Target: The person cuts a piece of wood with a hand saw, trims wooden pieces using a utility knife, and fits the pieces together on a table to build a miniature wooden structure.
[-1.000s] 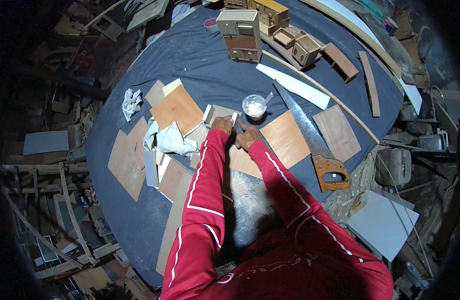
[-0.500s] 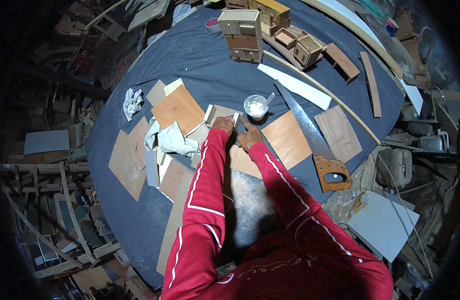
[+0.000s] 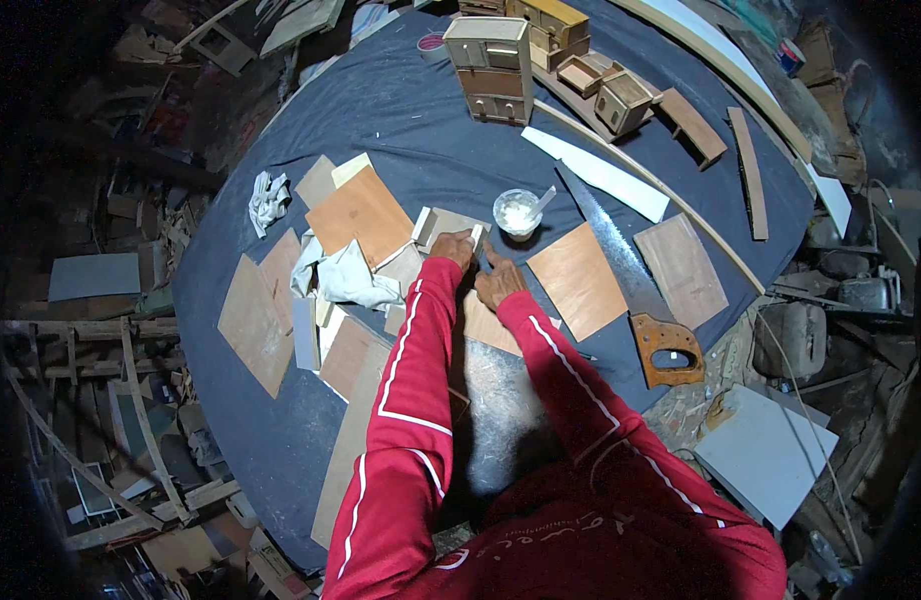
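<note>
Near the middle of the cloth, my left hand [image 3: 454, 247] is closed on a small wooden assembly [image 3: 449, 223] with thin raised sides. Its fingers partly cover the piece. Close by on the right, my right hand [image 3: 501, 281] reaches its index finger out to the assembly's right side, the other fingers bent. Nothing shows in that hand. A clear cup of white paste [image 3: 519, 213] with a spreader standing in it is just beyond. Below the hands lies a light wood panel [image 3: 491, 324], partly hidden by my right arm.
A handsaw [image 3: 667, 350] and thin plywood squares [image 3: 579, 281] lie to the right. Boards and a white rag [image 3: 358, 277] are heaped at left. Small wooden cabinets [image 3: 489, 70] stand at the back, beside a long wood strip [image 3: 671, 190].
The view has shifted slightly. My right index finger has moved a little along the assembly's right side, while my left hand keeps its hold.
</note>
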`<state>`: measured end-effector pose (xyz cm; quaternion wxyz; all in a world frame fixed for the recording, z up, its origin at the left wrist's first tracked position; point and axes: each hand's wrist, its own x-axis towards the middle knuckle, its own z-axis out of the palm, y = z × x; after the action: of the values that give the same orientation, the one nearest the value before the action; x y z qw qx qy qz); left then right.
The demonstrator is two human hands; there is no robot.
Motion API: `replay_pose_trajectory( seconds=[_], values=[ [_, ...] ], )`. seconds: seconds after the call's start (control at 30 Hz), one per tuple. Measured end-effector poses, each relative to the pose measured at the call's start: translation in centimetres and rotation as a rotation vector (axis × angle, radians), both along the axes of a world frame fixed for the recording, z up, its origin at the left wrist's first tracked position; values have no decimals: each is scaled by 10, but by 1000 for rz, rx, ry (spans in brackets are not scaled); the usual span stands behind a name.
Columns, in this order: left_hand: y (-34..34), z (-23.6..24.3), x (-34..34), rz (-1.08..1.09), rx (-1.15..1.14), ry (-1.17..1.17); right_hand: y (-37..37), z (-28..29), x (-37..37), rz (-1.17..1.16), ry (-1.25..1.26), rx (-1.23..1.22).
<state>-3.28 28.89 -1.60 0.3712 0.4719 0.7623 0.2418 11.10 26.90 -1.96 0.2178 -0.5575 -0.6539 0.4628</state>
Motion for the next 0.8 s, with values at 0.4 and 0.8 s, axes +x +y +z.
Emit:
replay_pose_trajectory(
  seconds=[0.4,0.8],
  values=[
    [-7,16,-5,-57,9,7,9,8,1,5,166,-229],
    [1,4,-1,-67,45,8,16,-13,-4,-20,-23,70]
  ],
)
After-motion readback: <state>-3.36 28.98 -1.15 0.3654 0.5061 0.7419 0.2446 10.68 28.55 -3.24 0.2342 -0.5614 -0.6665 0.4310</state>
